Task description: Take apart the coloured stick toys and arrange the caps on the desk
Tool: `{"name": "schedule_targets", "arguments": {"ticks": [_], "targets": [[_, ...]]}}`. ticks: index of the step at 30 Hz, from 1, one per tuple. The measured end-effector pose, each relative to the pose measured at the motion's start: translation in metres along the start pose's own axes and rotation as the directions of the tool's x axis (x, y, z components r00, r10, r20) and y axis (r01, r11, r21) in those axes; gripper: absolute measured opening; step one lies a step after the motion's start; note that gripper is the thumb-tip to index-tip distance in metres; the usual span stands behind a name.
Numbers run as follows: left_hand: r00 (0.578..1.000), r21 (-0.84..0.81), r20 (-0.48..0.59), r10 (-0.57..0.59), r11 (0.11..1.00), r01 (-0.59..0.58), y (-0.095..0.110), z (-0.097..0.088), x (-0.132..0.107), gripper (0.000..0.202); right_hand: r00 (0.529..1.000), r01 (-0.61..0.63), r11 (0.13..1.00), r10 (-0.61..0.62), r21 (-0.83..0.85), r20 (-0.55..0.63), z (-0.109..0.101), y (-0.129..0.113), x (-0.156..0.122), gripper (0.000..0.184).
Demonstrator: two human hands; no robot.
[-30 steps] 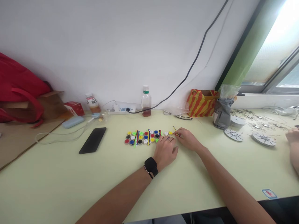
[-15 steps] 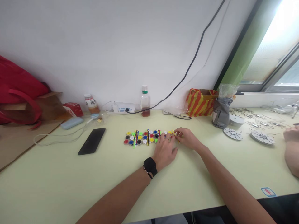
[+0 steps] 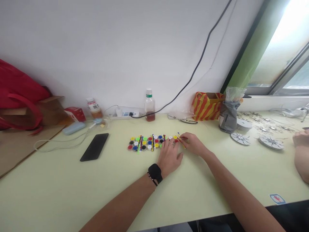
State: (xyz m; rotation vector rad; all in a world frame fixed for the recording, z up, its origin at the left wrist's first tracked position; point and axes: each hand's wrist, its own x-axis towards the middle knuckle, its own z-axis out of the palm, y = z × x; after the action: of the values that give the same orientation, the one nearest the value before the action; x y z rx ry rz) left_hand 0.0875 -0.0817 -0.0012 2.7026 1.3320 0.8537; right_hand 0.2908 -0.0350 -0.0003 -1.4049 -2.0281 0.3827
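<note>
Both our forearms (image 3: 125,201) reach forward: the left hand (image 3: 169,156) lies palm-down over the coloured discs (image 3: 149,142), its grip hidden from us; the right hand (image 3: 193,143) pinches thin coloured sticks (image 3: 179,133) beside their right end, steeper than a second ago.

Legible marks, with twelve o'clock straight ahead of you. At your eleven o'clock, the label of a bottle (image 3: 94,109) carries dark Chinese print; you can make out 炭, while the characters beside it are partly hidden by the curve. At twelve, a second bottle (image 3: 150,106) has a green band (image 3: 149,95) with pale lettering too small for you to read. At your three, a blue-bordered sticker (image 3: 277,198) on the tabletop (image 3: 193,190) bears a red sign, its form unclear.
</note>
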Motion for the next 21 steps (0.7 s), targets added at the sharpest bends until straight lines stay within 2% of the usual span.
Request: {"name": "schedule_targets", "arguments": {"ticks": [6, 11, 14, 17, 21], "targets": [[1.000, -0.033, 0.009, 0.015, 0.999, -0.015, -0.001, 0.001, 0.002, 0.033, 0.999, 0.026, 0.999, -0.027, 0.025, 0.023, -0.001, -0.003, 0.001, 0.028], [1.000, -0.042, 0.009, 0.016, 0.999, -0.016, 0.001, -0.004, 0.003, 0.032, 0.998, 0.041, 0.999, -0.043, 0.032, 0.056, -0.005, -0.006, 0.000, 0.025], [0.994, -0.074, 0.055, 0.094, 0.993, -0.090, 0.004, -0.010, 0.004, 0.024, 0.994, 0.076, 0.997, -0.077, 0.025, 0.080, -0.005, -0.008, 0.000, 0.022], [0.978, -0.110, 0.104, 0.183, 0.979, -0.172, 0.009, -0.014, 0.003, 0.018, 0.995, 0.069, 0.998, -0.069, 0.000, 0.071, -0.006, -0.006, 0.001, 0.027], [0.975, -0.102, 0.130, 0.181, 0.980, -0.169, 0.011, -0.014, 0.000, 0.024, 0.994, 0.074, 0.996, -0.070, -0.049, 0.084, -0.008, -0.002, 0.003, 0.036]]}}
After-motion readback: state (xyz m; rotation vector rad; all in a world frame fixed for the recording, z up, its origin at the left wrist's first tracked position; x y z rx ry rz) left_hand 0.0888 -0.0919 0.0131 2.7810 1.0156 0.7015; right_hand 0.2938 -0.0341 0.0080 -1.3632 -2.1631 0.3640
